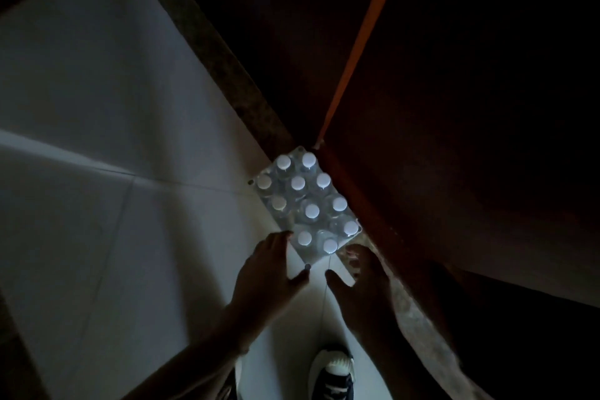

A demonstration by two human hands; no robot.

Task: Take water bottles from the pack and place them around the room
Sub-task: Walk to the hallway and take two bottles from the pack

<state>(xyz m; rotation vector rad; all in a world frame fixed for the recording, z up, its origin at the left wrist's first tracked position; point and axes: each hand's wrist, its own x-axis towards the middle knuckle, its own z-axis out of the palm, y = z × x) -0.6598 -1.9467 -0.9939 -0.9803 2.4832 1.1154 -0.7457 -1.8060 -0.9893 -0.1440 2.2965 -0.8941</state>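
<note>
A shrink-wrapped pack of water bottles (305,204) with white caps stands on the pale tiled floor, pushed against a dark wooden wall. The room is dim. My left hand (269,269) hangs just above the pack's near left corner, fingers spread, its fingertips at the plastic edge. My right hand (360,276) hovers by the near right corner, fingers apart, holding nothing. I cannot tell whether either hand touches the wrap.
A dark speckled skirting strip (227,75) runs along the floor's edge to the pack. An orange vertical strip (357,52) marks the corner of dark brown panels (454,140). My shoe (334,373) stands on the tiles below the hands. The white floor (97,172) extends left.
</note>
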